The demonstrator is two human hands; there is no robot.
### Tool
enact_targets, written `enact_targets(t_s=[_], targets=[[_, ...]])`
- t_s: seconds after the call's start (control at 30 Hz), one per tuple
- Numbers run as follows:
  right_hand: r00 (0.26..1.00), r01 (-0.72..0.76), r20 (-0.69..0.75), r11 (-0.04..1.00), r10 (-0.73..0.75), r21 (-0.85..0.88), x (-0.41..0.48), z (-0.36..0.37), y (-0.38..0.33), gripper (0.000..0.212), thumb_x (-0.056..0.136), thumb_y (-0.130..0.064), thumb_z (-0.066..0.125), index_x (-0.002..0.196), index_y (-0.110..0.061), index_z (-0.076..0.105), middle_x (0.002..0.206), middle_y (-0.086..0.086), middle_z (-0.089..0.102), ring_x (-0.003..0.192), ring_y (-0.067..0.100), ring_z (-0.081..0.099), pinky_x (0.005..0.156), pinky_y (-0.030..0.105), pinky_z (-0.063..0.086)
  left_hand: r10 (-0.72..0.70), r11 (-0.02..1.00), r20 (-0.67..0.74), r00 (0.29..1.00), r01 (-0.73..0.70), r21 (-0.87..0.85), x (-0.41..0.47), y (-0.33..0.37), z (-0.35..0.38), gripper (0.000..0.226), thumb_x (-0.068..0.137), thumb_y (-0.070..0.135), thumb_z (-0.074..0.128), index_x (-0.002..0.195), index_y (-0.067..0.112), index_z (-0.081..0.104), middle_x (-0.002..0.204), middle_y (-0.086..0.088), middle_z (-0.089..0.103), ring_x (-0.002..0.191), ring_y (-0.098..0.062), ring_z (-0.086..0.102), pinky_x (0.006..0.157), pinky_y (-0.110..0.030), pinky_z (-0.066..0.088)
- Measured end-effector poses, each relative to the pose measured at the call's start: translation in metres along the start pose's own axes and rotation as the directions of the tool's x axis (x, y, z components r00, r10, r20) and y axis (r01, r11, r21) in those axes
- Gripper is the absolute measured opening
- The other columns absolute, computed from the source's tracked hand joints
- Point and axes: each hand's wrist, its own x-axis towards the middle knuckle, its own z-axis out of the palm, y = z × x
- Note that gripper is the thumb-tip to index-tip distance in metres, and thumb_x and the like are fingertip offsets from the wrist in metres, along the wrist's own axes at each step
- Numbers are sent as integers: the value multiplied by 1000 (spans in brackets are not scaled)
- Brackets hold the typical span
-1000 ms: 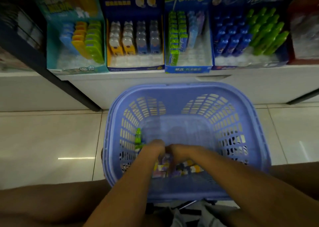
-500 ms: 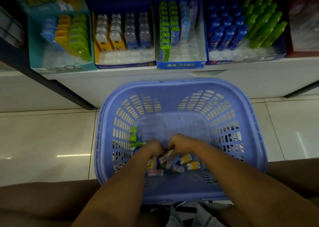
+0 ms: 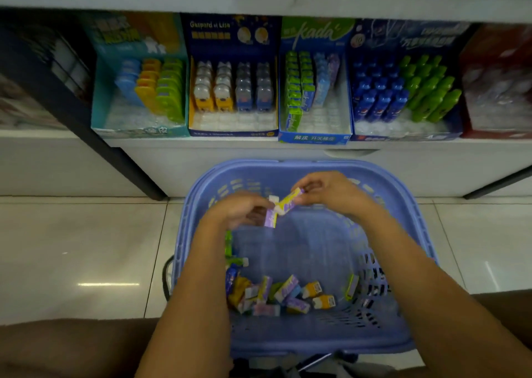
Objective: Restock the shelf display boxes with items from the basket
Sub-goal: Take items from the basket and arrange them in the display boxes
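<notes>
The white shelf [image 3: 230, 144] carries five open boxes side by side in a row: a teal box [image 3: 138, 131] at the left, then a navy box [image 3: 230, 132], a kada box [image 3: 315, 138] whose front sticks out past the shelf edge, a blue box [image 3: 403, 138] and a red box [image 3: 495, 132] at the right. Below it, the pale tiled floor [image 3: 86, 248] bears the purple basket [image 3: 316, 340], close to the shelf's base.
</notes>
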Motion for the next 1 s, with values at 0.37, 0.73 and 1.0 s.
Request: enact_targets(t_s=[0.37, 0.73, 1.0], targets=[[858, 429, -342, 900, -382, 71, 5, 34, -153, 12, 80, -7, 72, 89, -12, 67, 83, 3, 70, 75, 12, 70, 72, 23, 59, 394, 813, -440, 807, -529, -242, -94, 72, -72, 25, 95, 35, 52, 80, 17, 59, 51, 6, 48, 42, -4, 34, 37, -14, 25], [573, 565, -793, 800, -207, 200, 31, 7, -150, 6, 94, -12, 55, 92, -16, 60, 74, -1, 58, 57, 3, 52, 56, 18, 43, 436, 738, -534, 724, -627, -249, -111, 80, -80, 33, 87, 52, 58, 75, 22, 54, 47, 10, 39, 40, -6, 26, 36, -16, 20], [462, 178, -773, 900, -434, -399, 39, -80, -115, 16, 89, -9, 59, 101, -2, 65, 84, 5, 69, 75, 2, 63, 68, 12, 43, 447, 779, -427, 786, -576, -246, -86, 101, -30, 23, 97, 29, 49, 81, 16, 59, 62, 2, 57, 52, -8, 50, 50, -22, 41]])
